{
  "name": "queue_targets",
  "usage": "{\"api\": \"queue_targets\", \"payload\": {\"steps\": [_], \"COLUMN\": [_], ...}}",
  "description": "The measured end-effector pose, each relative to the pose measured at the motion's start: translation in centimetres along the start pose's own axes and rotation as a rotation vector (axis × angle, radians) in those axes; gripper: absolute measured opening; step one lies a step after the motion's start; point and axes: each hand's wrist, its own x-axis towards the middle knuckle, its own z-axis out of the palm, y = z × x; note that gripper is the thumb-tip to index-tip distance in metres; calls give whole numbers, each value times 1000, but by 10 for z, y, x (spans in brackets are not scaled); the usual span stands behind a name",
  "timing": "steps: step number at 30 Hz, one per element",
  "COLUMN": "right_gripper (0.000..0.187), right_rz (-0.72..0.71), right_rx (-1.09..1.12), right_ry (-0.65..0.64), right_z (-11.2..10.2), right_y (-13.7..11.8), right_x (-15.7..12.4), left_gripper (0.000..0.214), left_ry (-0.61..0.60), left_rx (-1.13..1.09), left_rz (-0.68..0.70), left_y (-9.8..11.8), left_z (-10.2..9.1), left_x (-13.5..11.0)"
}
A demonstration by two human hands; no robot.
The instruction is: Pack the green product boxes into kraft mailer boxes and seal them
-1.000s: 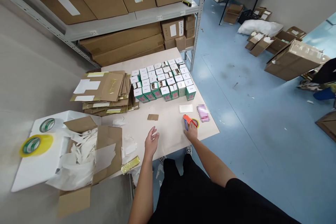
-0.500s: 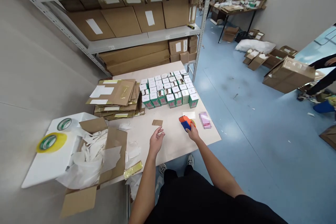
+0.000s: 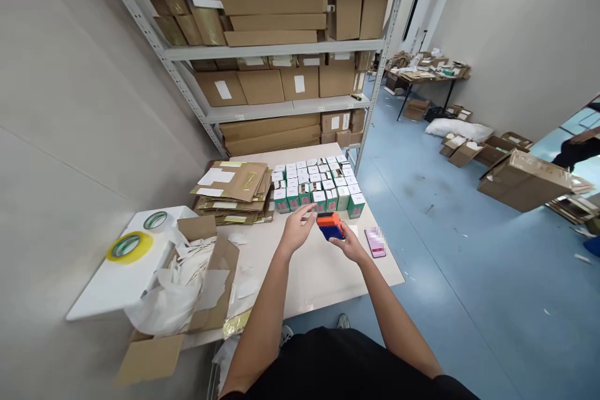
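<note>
My right hand (image 3: 350,245) is closed around an orange-and-blue hand-held tool (image 3: 330,230), held above the table near its front right part. My left hand (image 3: 299,229) is raised at the tool's left side, fingers stretched forward and thumb apart. Whether its fingertips touch the tool, I cannot tell. Behind the hands stand rows of small white-topped green boxes (image 3: 319,200), several with raised flaps. A phone (image 3: 375,242) with a pinkish, blurred screen lies right of my right hand. Part of a white paper (image 3: 354,231) shows beside that hand.
Flattened cardboard (image 3: 234,190) is stacked on the table's left. An open carton (image 3: 220,275) holds white scraps, beside tape rolls (image 3: 129,247) on a white box. A shelf rack (image 3: 290,50) with cartons stands behind. At right, a person is partly visible near a large carton (image 3: 525,181).
The view has tilted up, showing more shelf. My left hand has come up and right towards the tool, which has turned in my right hand. The small brown piece on the table no longer shows.
</note>
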Motion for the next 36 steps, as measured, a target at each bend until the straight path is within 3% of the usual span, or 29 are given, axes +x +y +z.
{"api": "queue_targets", "payload": {"steps": [5,7,9,16,21,23,26,28,30,33,36], "right_gripper": [58,57,54,52,49,49,50,51,51,49,45], "right_rz": [-22,-30,-23,-38,-42,-8,34,29,-4,-79,-106], "right_rx": [-22,-39,-34,-53,-60,-18,48,52,31,-10,-14], "right_ry": [-137,-180,-223,-209,-209,-234,-225,-177,-136,-110,-112], "right_z": [4,6,12,58,84,95,117,136,157,192,228], "right_y": [-25,-31,-33,-38,-39,-32,-20,-15,-17,-28,-38], "right_x": [2,3,5,17,22,20,19,23,32,51,70], "left_gripper": [36,33,30,28,28,29,29,27,29,48,68], "left_ry": [-195,-221,-165,250,436,434,286,252,285,357,541], "left_rx": [1,13,36,99,165,173,200,244,284,263,185], "left_rz": [14,48,84,166,270,281,292,311,334,323,310], "left_y": [8,6,3,9,19,20,20,18,14,1,-15], "left_z": [-24,-34,-43,-71,-110,-132,-163,-178,-189,-202,-223], "left_x": [18,19,16,-3,-8,-11,-22,-36,-54,-83,-108]}}
